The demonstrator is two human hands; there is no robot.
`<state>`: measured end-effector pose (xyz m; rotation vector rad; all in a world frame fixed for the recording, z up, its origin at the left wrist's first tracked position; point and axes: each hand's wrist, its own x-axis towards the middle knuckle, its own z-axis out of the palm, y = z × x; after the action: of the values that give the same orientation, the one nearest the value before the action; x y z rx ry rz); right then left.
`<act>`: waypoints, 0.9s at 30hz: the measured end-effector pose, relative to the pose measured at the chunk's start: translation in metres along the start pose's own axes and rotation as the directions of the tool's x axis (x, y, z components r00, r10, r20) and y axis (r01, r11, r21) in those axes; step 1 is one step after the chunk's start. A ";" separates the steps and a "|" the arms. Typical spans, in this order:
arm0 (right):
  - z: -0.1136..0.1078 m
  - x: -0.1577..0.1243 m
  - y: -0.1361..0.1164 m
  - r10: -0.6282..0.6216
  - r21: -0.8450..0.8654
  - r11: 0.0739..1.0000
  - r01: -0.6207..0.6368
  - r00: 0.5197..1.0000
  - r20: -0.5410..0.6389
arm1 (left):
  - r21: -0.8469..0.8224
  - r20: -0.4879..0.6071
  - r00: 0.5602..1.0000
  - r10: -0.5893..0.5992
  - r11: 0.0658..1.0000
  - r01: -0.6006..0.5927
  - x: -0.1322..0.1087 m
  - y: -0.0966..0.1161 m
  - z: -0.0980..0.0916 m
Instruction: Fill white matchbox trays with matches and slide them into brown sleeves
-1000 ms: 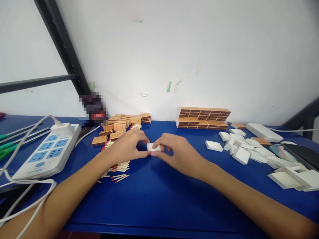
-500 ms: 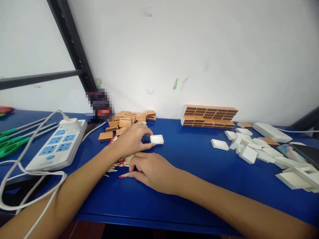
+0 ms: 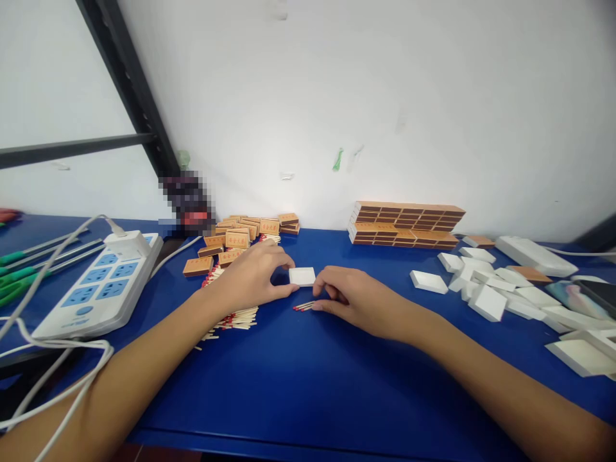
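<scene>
Between the thumb and fingers of my left hand (image 3: pixel 257 273) is the left end of a small white matchbox tray (image 3: pixel 302 276), open side up on the blue table. My right hand (image 3: pixel 359 298) pinches a few red-tipped matches (image 3: pixel 304 307) just in front of the tray, their heads pointing left. Under and beside my left wrist lies a pile of loose matches (image 3: pixel 240 319), partly hidden by the arm. Behind that hand are several brown matchbox sleeves (image 3: pixel 237 240) in a loose heap.
A neat stack of matchboxes (image 3: pixel 404 224) stands against the wall. Several white trays (image 3: pixel 486 301) are scattered at right, near a white power bank-like block (image 3: pixel 535 255). On the left lie a power strip (image 3: pixel 103 282), white cables and green-handled tools (image 3: pixel 22 289).
My right hand has moved right and away from the match pile, carrying a few matches to the front of the tray. My left hand still holds the tray.
</scene>
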<state>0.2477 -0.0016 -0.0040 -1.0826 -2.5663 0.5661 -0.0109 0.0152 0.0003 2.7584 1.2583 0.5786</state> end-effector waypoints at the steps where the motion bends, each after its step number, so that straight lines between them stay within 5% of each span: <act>1: 0.000 -0.001 0.004 0.016 0.020 1.000 -0.016 1.000 0.004 | 0.000 0.005 1.000 -0.002 1.000 0.002 0.000 0.000 0.000; 10: -0.001 -0.005 0.002 0.076 0.089 0.993 -0.084 0.993 0.088 | 0.010 0.018 1.000 -0.019 1.000 0.018 0.000 -0.002 -0.003; 23: 0.008 -0.004 0.004 -0.002 0.096 0.995 -0.001 0.999 0.035 | 0.014 0.028 0.999 -0.027 1.000 0.026 0.001 0.000 -0.005; 27: 0.003 -0.004 0.008 -0.010 0.061 0.998 0.015 0.997 -0.075 | 0.009 0.017 1.000 0.013 1.000 -0.013 0.000 0.003 -0.003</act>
<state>0.2542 0.0003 -0.0110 -1.0464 -2.4730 0.5862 -0.0102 0.0130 0.0033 2.7749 1.2430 0.5506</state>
